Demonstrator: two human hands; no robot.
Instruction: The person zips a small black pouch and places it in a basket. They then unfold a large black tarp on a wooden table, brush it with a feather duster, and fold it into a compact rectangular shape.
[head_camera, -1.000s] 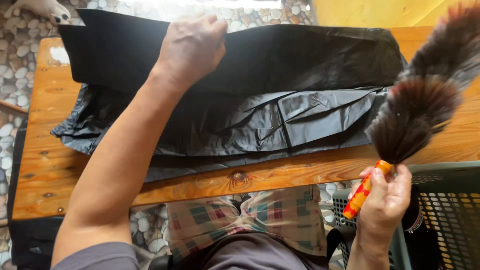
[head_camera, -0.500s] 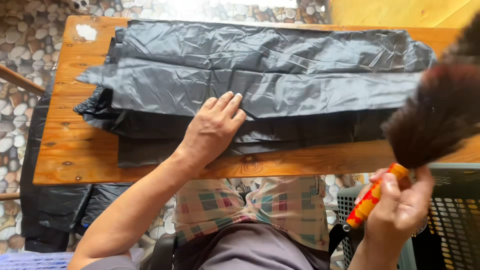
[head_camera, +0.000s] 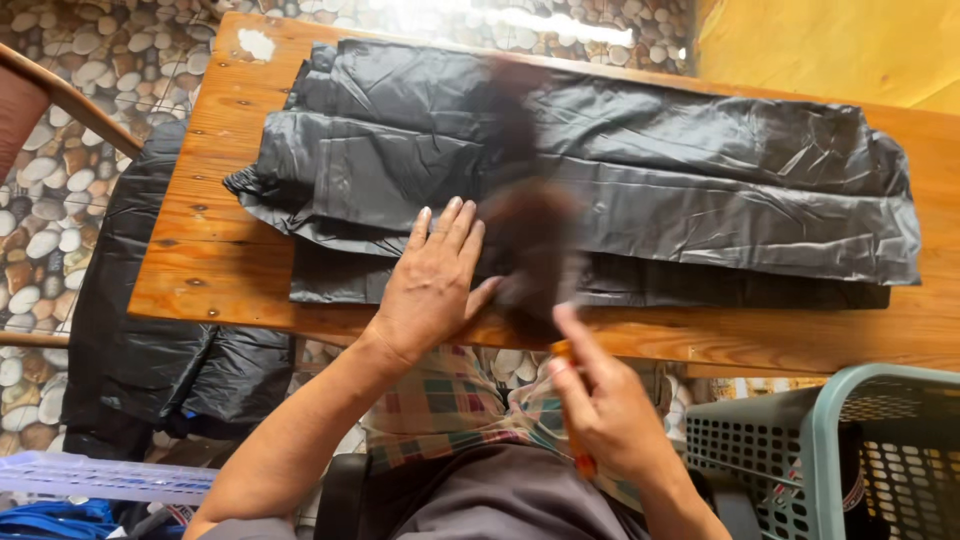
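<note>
The right hand (head_camera: 610, 410) has swung the feather duster (head_camera: 525, 230) over the black bags (head_camera: 700, 190).

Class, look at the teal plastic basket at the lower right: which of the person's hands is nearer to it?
Right. The right hand, gripping the feather duster, is just beside the basket; the left hand rests farther away on the black bags.

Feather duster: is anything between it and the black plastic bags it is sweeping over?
Nothing visible. The right hand grips the duster's orange handle, and the blurred feather head lies directly over the black bags. The left hand presses the bags flat beside it, not underneath.
</note>
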